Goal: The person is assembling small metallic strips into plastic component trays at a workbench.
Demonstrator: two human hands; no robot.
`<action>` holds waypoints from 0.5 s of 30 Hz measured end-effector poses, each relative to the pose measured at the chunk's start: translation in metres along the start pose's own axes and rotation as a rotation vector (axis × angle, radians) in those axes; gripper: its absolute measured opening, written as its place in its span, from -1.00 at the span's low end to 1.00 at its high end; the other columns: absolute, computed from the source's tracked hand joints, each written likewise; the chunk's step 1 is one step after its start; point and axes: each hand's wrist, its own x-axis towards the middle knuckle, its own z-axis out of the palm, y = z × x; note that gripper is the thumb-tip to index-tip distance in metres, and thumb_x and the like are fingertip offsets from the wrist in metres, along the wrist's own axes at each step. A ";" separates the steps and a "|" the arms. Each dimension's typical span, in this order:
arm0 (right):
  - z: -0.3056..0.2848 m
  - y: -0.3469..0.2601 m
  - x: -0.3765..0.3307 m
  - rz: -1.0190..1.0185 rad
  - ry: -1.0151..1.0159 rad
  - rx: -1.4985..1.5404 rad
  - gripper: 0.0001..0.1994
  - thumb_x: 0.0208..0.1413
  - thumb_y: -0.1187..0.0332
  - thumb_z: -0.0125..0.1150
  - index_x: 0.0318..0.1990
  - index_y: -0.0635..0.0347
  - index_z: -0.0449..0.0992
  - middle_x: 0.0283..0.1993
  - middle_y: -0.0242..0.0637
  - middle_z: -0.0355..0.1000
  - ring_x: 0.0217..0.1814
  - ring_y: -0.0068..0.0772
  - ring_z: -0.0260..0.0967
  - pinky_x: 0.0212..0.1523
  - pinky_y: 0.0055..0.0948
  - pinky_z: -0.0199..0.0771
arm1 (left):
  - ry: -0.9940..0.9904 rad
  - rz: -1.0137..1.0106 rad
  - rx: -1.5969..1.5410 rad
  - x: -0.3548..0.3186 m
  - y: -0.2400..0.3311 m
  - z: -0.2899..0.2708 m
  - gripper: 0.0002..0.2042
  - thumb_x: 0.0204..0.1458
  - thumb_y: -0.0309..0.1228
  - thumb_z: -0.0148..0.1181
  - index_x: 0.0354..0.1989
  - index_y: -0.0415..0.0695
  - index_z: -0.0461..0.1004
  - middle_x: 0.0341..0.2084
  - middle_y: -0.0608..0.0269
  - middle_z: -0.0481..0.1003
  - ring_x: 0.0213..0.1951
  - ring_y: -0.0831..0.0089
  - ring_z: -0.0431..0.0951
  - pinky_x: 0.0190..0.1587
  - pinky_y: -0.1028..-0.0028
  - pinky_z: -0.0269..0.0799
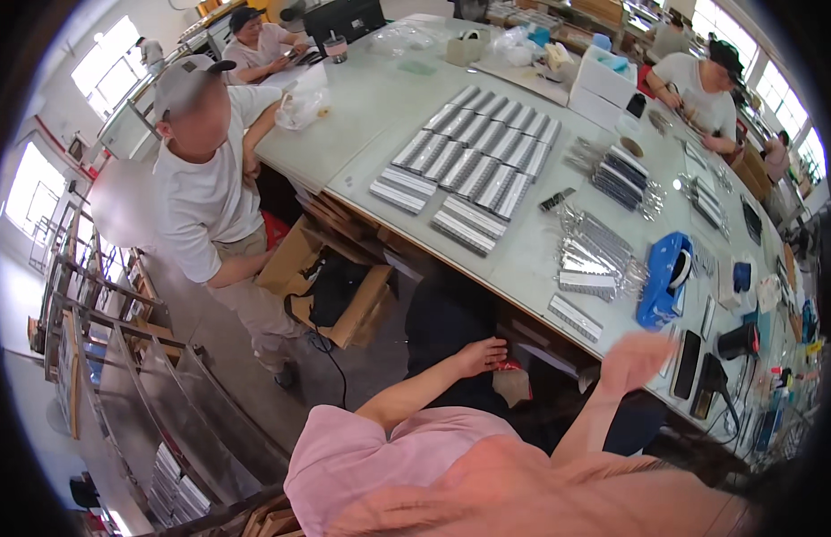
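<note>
My left hand (483,357) is low over my lap, its fingers curled together; what they hold, if anything, is hidden. Beside its fingertips is a small red item (509,365) above a tan piece (512,387). My right hand (637,360) is raised by the table's front edge, its fingers smeared by motion. Nearest to it are a single silver slotted strip (576,318) lying flat and a blue tape dispenser (663,285). A black phone (687,365) lies to its right. Farther in is a pile of silver strips (597,255), some seemingly in clear wrapping.
Rows of silver strips (487,148) cover the middle of the table (366,152). A white foam box (602,88) stands at the back. On my left, a person in a cap (201,170) stands by an open cardboard box (366,309). Metal racks (147,358) line the left side.
</note>
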 end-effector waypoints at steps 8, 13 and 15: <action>-0.047 -0.009 -0.064 -0.214 0.772 0.408 -0.60 0.38 0.28 -0.28 0.25 0.19 0.33 0.29 -0.19 0.32 0.40 -0.30 0.18 0.34 -0.22 0.20 | -0.046 0.016 -0.014 0.006 0.000 -0.007 -0.59 0.29 -0.10 -0.13 0.20 -0.02 0.34 0.08 0.29 0.41 0.03 0.40 0.44 0.06 0.34 0.40; -0.016 0.001 0.005 -0.334 0.835 0.056 -0.51 0.40 0.26 -0.41 0.40 0.28 -0.02 0.48 -0.11 -0.04 0.54 -0.18 -0.16 0.47 -0.11 -0.15 | -0.037 -0.003 -0.039 0.004 0.000 -0.007 -0.58 0.30 -0.11 -0.17 0.24 0.00 0.30 0.14 0.27 0.38 0.11 0.35 0.37 0.20 0.28 0.23; -0.002 -0.005 0.011 -0.252 0.531 0.218 -0.51 0.41 0.17 -0.40 0.08 0.30 0.46 0.14 -0.13 0.44 0.20 -0.36 0.38 0.22 -0.29 0.26 | -0.032 0.018 -0.044 0.002 0.001 -0.010 -0.57 0.29 -0.09 -0.16 0.24 0.00 0.30 0.13 0.27 0.38 0.12 0.35 0.36 0.23 0.25 0.18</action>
